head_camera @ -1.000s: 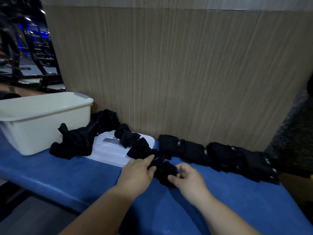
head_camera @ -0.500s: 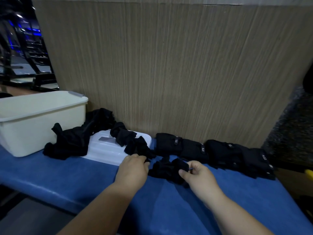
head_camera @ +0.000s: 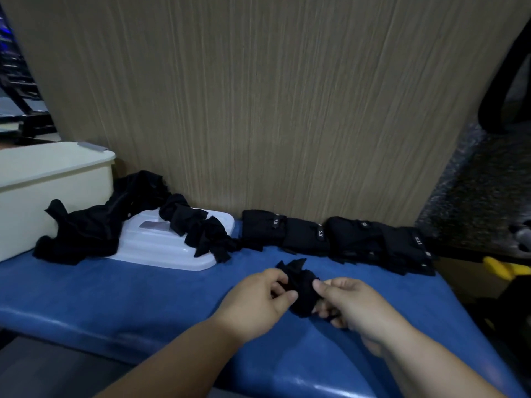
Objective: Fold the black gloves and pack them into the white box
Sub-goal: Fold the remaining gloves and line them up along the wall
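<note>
We hold one crumpled black glove [head_camera: 300, 288] between our two hands, low over the near part of the blue padded surface [head_camera: 115, 297]; we cannot tell whether it touches the padding. The left hand [head_camera: 258, 300] has its grip closed on the glove's left side, thumb and curled fingers pinching the cloth. The right hand [head_camera: 353, 305] has its grip closed on the right side, thumb and forefinger pinching it, the other fingers curled beneath. A few loose points of cloth stick up behind the left hand.

Just beyond the glove, a row of folded gloves [head_camera: 304, 237] lies along the foot of the wood-grain panel [head_camera: 287, 110], each one touching the next and showing a small pale label. To the left of the row, a white lid [head_camera: 161, 248] lies flat on the surface, with a string of unfolded gloves [head_camera: 198, 228] draped across its far right corner. A bigger heap of loose gloves [head_camera: 86, 231] lies at the lid's left edge, leaning against the white box [head_camera: 54, 179], which stands at the far left of the surface, well apart from our hands. Something yellow [head_camera: 502, 268] shows past the right end of the surface.
</note>
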The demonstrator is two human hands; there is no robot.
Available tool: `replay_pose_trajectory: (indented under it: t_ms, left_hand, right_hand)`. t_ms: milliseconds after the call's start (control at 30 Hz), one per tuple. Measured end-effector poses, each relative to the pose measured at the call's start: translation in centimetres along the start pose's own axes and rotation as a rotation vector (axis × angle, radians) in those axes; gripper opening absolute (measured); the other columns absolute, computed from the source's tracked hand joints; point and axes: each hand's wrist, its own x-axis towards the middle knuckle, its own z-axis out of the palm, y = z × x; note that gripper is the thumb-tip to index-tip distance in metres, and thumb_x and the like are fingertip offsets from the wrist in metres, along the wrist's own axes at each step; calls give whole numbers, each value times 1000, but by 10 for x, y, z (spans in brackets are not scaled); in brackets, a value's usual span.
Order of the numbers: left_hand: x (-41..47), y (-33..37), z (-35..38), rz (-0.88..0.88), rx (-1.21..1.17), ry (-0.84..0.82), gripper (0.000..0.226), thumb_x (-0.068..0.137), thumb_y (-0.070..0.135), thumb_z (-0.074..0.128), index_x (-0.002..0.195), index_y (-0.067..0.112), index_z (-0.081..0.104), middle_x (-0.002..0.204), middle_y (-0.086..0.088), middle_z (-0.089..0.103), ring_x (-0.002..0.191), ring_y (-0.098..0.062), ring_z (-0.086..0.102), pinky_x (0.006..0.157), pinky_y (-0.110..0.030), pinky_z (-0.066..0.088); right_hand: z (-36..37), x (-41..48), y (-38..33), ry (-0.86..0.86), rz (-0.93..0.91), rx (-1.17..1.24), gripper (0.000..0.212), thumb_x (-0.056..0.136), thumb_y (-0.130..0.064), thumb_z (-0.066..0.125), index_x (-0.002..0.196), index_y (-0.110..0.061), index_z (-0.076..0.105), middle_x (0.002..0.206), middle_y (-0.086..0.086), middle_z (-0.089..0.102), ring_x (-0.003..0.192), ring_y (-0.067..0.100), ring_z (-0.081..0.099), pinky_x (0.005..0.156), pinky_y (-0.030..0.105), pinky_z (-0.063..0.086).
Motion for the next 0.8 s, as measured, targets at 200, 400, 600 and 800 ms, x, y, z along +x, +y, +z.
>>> replay_pose_trajectory:
  t_ms: [200, 400, 600, 800]
  left_hand:
    - [0, 8, 8, 85, -58, 15, 11, 90, 37, 60, 99, 37, 53, 93, 14, 60, 82, 1, 57, 79, -20, 50]
    - [5, 10, 12, 159, 65, -21, 12, 89, 36, 61, 95, 44, 55, 99, 18, 52, 90, 1, 52, 80, -16, 44]
    - [13, 4, 15, 223, 101, -85, 30, 83, 29, 70, 91, 51, 52, 106, 28, 46, 93, 5, 50, 85, -9, 41]
    - [17, 0, 15, 251, 188, -55, 22, 81, 38, 71, 84, 45, 51, 102, 28, 48, 94, 7, 48, 86, -13, 42]
  right_hand:
    - [-10, -8, 8, 126, -111, -304, 30, 88, -35, 65, 65, -17, 57, 51, -7, 58, 45, 3, 45, 51, 19, 38]
    - [-20, -2, 14, 233, -376, -517, 32, 76, -27, 75, 88, -41, 49, 99, -20, 53, 94, -5, 51, 76, 11, 39]
    - [-25, 6, 19, 116, -478, -609, 39, 85, -20, 67, 116, -42, 56, 112, -32, 43, 112, -8, 43, 91, 0, 29]
    - [-30, 9, 20, 74, -501, -602, 37, 84, -24, 68, 101, -52, 52, 112, -25, 46, 105, -8, 46, 83, 4, 33]
